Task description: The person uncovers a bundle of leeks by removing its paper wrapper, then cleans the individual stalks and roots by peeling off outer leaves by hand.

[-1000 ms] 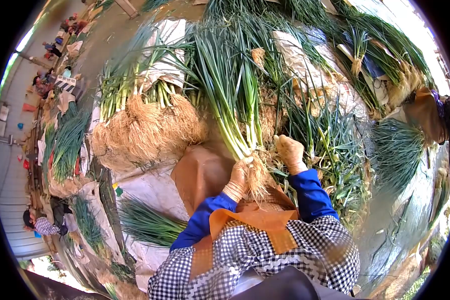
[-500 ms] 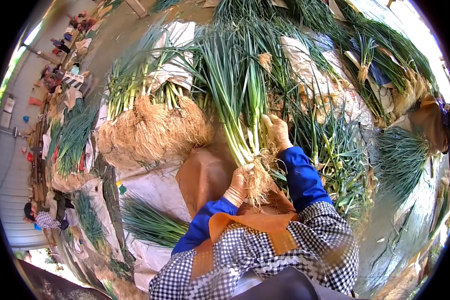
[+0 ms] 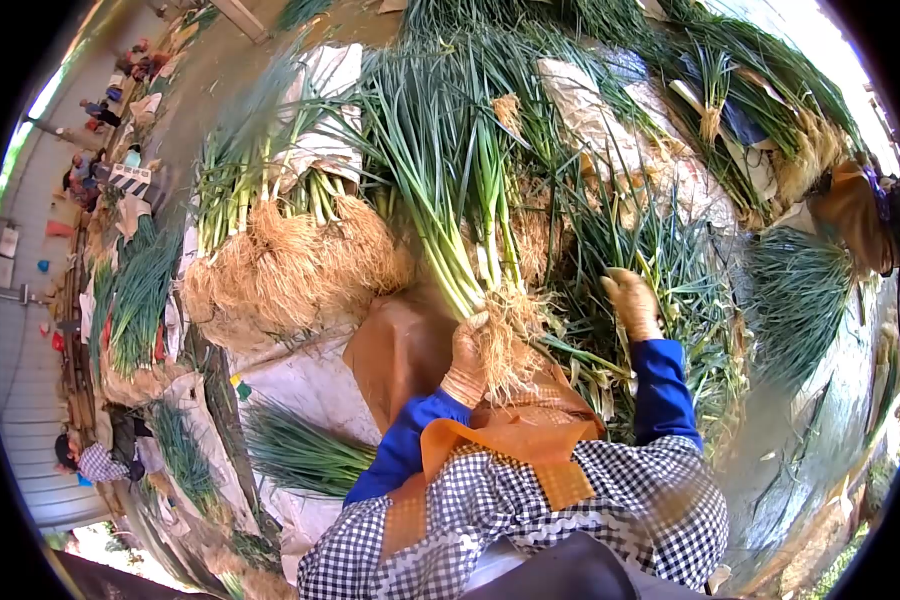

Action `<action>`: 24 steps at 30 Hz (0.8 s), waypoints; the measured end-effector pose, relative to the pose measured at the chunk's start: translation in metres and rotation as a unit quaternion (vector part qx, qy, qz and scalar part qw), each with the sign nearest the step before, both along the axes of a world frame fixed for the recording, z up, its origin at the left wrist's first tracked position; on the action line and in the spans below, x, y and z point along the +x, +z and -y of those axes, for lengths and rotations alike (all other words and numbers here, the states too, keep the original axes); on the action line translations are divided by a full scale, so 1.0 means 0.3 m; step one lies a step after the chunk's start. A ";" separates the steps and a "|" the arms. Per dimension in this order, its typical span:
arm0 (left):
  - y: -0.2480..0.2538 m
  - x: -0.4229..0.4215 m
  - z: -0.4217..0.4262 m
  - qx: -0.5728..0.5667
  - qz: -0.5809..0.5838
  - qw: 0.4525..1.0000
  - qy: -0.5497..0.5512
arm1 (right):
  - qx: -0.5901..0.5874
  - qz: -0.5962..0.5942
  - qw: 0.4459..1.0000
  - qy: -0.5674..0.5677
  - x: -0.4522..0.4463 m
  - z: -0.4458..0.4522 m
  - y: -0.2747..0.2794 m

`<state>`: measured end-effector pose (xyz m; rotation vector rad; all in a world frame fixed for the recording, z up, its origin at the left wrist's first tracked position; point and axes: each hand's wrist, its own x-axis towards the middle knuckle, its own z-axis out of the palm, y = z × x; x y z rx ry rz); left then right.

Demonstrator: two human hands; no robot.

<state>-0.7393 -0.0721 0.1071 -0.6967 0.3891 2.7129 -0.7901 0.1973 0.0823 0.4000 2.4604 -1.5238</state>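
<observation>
My left hand [image 3: 468,352] is wrapped round the base of a bunch of long green onions [image 3: 457,265], just above their pale, shaggy roots [image 3: 508,350]. The green leaves of the bunch point away from me. Off to the right, my right hand [image 3: 632,302] is apart from the bunch, over a heap of loose leaves and stalks [image 3: 685,330]. Its fingers are bent, and whether anything is between them is too small to tell. Both hands look gloved.
Onion bundles with thick roots [image 3: 290,260] lie at the left, beside a pale sack [image 3: 325,115]. Cut greens [image 3: 305,445] rest on a white sheet [image 3: 300,385]. More onions [image 3: 795,300] lie at the right. A person [image 3: 95,460] sits at the far left, others farther back.
My right hand first moved in to the stalks of the bunch, then away to the right over the leaf heap. My left hand kept its hold at the base.
</observation>
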 end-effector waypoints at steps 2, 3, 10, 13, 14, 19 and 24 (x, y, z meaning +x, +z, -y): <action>0.046 -0.003 -0.003 0.006 -0.017 1.000 -0.018 | -0.139 0.028 0.989 0.038 -0.077 0.123 -0.008; 0.041 0.002 0.001 0.002 -0.018 1.000 -0.015 | -0.323 0.063 0.943 0.054 -0.119 0.218 0.008; -0.042 0.009 0.025 -0.033 -0.012 0.999 -0.020 | 0.032 -0.205 0.972 0.108 -0.226 0.517 -0.190; -0.069 0.010 -0.007 -0.094 0.053 0.994 0.010 | 0.284 -0.106 0.953 0.017 -0.191 0.490 -0.197; -0.074 0.013 -0.013 -0.105 0.049 0.993 0.001 | 0.262 -0.136 0.955 0.038 -0.154 0.469 -0.190; -0.084 0.001 -0.013 -0.133 0.057 0.990 -0.003 | -0.265 0.070 0.962 0.001 0.072 0.247 0.050; -0.084 0.005 -0.032 -0.144 -0.001 0.989 -0.042 | 0.110 -0.190 0.974 0.046 -0.056 0.295 0.168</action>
